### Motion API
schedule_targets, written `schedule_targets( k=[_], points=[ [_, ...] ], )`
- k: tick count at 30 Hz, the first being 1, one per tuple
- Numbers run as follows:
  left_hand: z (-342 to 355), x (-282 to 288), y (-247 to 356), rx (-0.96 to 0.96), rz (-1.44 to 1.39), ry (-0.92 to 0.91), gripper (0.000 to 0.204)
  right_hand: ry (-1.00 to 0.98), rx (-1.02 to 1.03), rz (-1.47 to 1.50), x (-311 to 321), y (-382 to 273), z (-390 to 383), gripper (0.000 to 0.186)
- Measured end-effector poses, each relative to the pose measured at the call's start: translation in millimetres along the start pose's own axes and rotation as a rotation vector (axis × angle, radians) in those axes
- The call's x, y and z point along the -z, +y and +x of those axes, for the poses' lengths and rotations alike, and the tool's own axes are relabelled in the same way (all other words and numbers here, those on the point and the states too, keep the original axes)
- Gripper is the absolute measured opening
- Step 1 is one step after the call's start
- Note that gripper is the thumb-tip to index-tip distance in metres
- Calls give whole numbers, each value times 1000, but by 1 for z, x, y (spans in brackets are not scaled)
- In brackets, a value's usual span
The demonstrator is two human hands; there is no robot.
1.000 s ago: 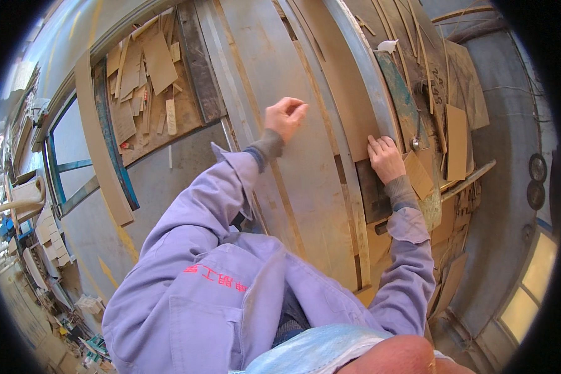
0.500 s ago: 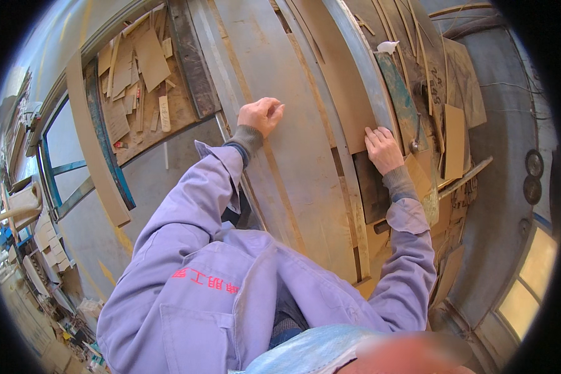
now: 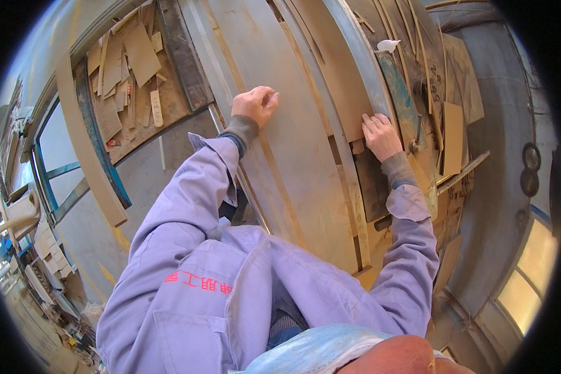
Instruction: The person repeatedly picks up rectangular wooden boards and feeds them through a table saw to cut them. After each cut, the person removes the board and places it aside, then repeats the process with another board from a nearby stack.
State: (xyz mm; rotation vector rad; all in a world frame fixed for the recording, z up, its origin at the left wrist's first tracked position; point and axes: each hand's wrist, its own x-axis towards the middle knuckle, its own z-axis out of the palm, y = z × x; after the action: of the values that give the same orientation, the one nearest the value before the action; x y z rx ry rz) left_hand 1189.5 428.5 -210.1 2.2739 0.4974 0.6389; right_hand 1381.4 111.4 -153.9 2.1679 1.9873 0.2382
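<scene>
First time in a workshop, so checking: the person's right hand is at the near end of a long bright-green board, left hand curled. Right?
Not quite: the head view shows the long board is brown, not bright green. The right hand is at its near end, and the left hand is curled.

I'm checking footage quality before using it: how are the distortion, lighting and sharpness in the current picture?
Head view: black corners frame the fisheye image, and the long metal rail bows; head view: the yellowish window is bright, with bluish-white glare at the far left rim; head view: the left hand and right hand look reasonably sharp, while clutter at the left edge is hard to make out.
</scene>
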Motion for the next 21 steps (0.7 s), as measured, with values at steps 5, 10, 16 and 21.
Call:
schedule_targets(
  k=[5, 10, 16, 21],
  points=[
    [-6, -13, -14, -4, -7, 1, 13, -18, 9, -12, -22, -3, 1, 25],
    [-5, -3, -9, -27, 11, -1, 14, -11, -2, 2, -12, -4, 1, 26],
    [-5, 4, -8, -16, -12, 7, 14, -18, 3, 11, -3, -6, 4, 26],
    [-7, 4, -15, -11, -16, 3, 15, -22, -5, 26, -7, -11, 7, 26]
  ],
)
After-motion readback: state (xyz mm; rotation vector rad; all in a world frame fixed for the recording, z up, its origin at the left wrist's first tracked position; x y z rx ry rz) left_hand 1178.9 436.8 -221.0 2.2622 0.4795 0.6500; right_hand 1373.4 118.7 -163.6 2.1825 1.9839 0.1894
